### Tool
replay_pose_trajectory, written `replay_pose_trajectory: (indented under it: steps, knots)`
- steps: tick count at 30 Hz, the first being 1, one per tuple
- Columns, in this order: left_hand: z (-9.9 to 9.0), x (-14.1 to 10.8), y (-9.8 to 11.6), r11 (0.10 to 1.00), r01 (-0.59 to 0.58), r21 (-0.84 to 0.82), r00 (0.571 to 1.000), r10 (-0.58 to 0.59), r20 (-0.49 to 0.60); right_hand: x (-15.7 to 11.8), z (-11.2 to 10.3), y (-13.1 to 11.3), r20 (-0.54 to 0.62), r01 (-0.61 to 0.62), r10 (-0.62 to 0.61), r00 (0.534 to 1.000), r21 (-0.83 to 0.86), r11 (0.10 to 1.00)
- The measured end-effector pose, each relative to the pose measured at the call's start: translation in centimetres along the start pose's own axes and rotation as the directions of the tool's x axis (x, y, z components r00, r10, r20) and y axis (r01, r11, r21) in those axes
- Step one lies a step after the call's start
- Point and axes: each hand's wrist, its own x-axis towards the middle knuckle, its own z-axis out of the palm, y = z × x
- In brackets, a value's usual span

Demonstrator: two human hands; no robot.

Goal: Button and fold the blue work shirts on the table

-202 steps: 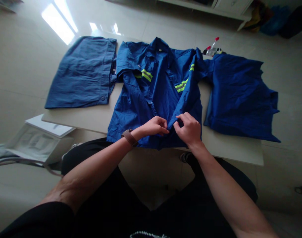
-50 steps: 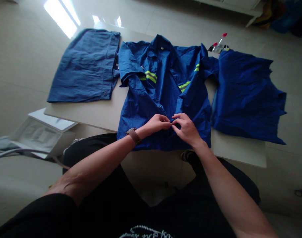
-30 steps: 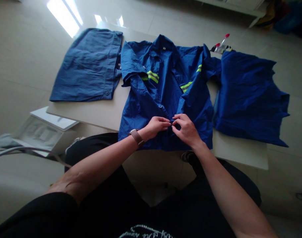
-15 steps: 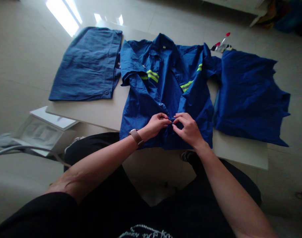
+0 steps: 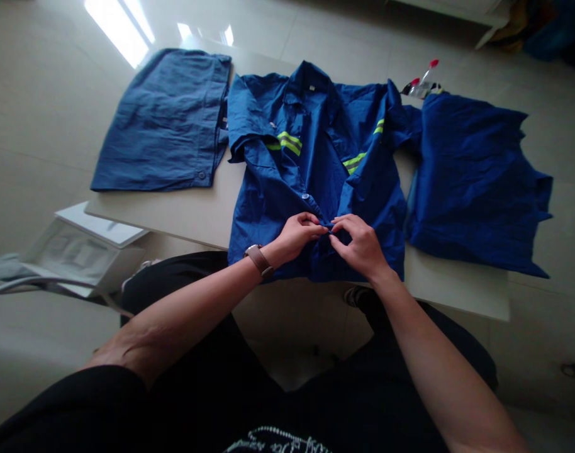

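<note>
A blue work jacket with yellow-and-grey reflective stripes lies face up, its collar pointing away from me. Its front is open at the chest, and one button shows on the left front edge. My left hand, with a brown-strapped watch on the wrist, pinches the jacket's front edge low down. Just beside it, my right hand pinches the opposite edge, so the two sets of fingertips almost meet. Whatever small part sits between the fingertips is hidden.
The jacket rests on a pale table. A folded blue garment lies at left, another blue garment at right, overhanging the front edge. Bottles with red caps stand behind it. A white box is below the table's left end.
Both hands stay at the same spot on the jacket's front, with only slight finger movement. The view has shifted very slightly.
</note>
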Motion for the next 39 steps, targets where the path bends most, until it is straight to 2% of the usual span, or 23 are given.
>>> replay_pose_trajectory:
  steps: [9, 11, 13, 16, 19, 23, 26, 28, 34, 39]
  knots:
    - [-0.2, 0.1, -0.1, 1.0, -0.007, -0.008, 1.0, 0.007, 0.012, -0.3, 0.9, 0.2, 0.009, 0.027, -0.027, 1.0, -0.013, 1.0]
    - [-0.4, 0.4, -0.1, 0.997, -0.028, 0.077, 1.0, 0.028, 0.005, -0.5, 1.3, 0.5, 0.03, 0.016, -0.015, 0.999, -0.03, 0.999]
    - [-0.8, 0.8, -0.2, 0.97, -0.065, 0.233, 0.998, 0.064, 0.009, -0.5, 1.4, 0.8, 0.052, -0.004, 0.006, 0.999, -0.046, 0.999]
    - [-1.5, 1.3, -0.4, 0.858, -0.119, 0.501, 0.993, 0.106, 0.055, -0.3, 1.2, 1.2, 0.059, -0.023, 0.026, 0.998, -0.038, 0.999]
    - [-2.0, 1.3, -0.7, 0.692, -0.173, 0.701, 0.985, 0.121, 0.124, -0.1, 0.7, 1.3, 0.056, -0.028, 0.03, 0.998, -0.038, 0.999]
    - [-2.2, 0.8, -1.4, 0.478, -0.285, 0.831, 0.958, 0.174, 0.229, 0.0, -0.1, 1.1, 0.037, -0.029, 0.031, 0.999, -0.06, 0.998]
    - [-2.1, 0.6, -1.9, 0.376, -0.322, 0.869, 0.942, 0.219, 0.255, 0.0, -0.5, 1.0, 0.016, -0.017, 0.017, 1.0, -0.044, 0.999]
    - [-2.0, 0.6, -2.2, 0.374, -0.328, 0.868, 0.937, 0.244, 0.249, 0.0, -0.7, 1.0, 0.009, 0.002, -0.002, 1.0, -0.031, 1.0]
    - [-1.9, 0.9, -2.8, 0.457, -0.366, 0.81, 0.919, 0.316, 0.237, 0.0, -0.9, 0.7, -0.007, 0.036, -0.036, 0.999, -0.019, 0.999]
    - [-1.5, 0.6, -2.6, 0.419, -0.456, 0.785, 0.87, 0.395, 0.294, -0.1, -0.4, 0.5, 0.02, 0.022, -0.022, 1.0, -0.003, 1.0]
